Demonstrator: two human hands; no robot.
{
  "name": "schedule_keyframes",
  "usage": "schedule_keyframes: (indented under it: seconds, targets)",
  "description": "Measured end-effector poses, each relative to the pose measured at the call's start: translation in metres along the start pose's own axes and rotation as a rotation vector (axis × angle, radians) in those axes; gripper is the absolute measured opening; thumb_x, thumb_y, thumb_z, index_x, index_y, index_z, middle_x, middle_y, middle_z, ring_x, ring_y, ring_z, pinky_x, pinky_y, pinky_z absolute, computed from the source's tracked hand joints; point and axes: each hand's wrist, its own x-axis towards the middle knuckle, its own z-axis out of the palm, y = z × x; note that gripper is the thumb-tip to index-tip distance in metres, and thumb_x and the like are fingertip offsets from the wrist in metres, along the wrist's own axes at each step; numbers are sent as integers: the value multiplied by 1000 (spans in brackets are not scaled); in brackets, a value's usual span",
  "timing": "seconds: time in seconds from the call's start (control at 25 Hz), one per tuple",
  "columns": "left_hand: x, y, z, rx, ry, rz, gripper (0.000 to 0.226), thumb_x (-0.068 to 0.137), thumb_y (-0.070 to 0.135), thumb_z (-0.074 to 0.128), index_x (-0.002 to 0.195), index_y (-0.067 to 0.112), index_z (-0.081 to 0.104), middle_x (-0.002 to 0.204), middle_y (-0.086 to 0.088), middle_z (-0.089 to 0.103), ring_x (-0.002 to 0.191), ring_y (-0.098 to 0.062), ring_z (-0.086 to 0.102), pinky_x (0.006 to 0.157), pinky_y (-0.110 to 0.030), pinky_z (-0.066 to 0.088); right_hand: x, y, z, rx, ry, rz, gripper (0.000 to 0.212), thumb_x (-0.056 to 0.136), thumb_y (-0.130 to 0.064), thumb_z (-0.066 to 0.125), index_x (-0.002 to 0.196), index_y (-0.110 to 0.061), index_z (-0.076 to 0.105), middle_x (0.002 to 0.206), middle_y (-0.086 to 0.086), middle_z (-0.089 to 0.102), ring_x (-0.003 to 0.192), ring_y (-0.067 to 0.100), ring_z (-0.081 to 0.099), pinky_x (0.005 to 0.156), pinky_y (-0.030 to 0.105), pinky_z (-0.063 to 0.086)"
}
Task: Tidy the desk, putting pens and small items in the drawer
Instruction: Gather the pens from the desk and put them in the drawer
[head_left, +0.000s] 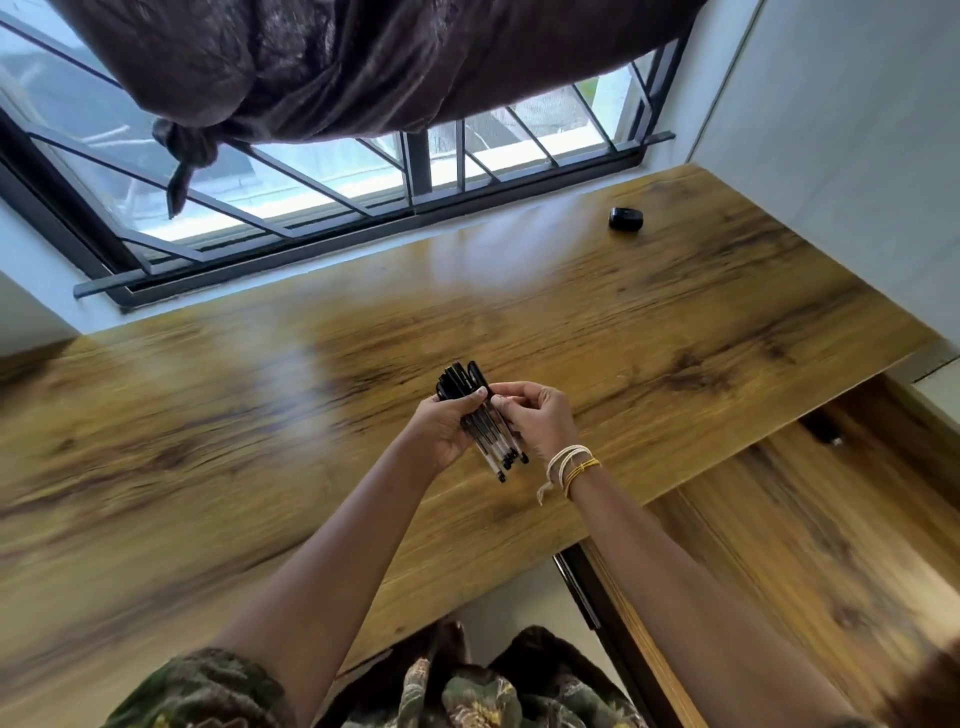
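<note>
Drawer (810, 545) cut off right; pens' (488, 431) middles hidden.

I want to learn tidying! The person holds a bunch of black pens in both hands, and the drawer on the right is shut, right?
Not quite. In the head view both hands hold the bunch of black pens, but the wooden drawer is pulled open.

A dark brown curtain (332, 62), knotted at its lower end, hangs across the top of the frame over a black-barred window (322, 192). White walls (841, 130) fill the upper right, daylight glaring on the glass behind the bars.
</note>
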Motion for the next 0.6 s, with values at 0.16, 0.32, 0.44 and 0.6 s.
schedule_keyframes:
  seconds: [0.16, 0.32, 0.44, 0.6]
  targets:
    - [-16, -12, 9, -23, -53, 54, 28, 89, -9, 57, 116, -13, 56, 98, -19, 67, 85, -28, 69, 70, -40, 60, -21, 11, -17, 17, 31, 152, 15, 88, -27, 65, 83, -14, 69, 80, 10, 71, 74, 25, 65, 68, 38, 54]
    - [-35, -38, 31, -41, -82, 115, 34, 88, -10, 58, 121, -12, 53, 97, -18, 68, 89, -28, 69, 82, -47, 57, -57, 14, -48, 321, -3, 441, 26, 94, -31, 53, 87, -9, 64, 78, 12, 65, 65, 24, 61, 62, 36, 50]
    - [-61, -69, 52, -19, -133, 145, 31, 87, -11, 58, 117, -7, 56, 97, -17, 69, 91, -28, 70, 76, -43, 60, -93, 14, -81, 538, -84, 562, 34, 99, -33, 44, 88, -4, 60, 77, 13, 64, 68, 23, 62, 73, 40, 53]
    - [-89, -119, 86, 60, -164, 126, 18, 86, -5, 63, 103, 2, 61, 91, -13, 69, 89, -27, 70, 86, -46, 55, -131, 31, -123, 579, -84, 604, 34, 99, -34, 43, 96, -4, 61, 78, 12, 62, 68, 21, 62, 72, 38, 56]
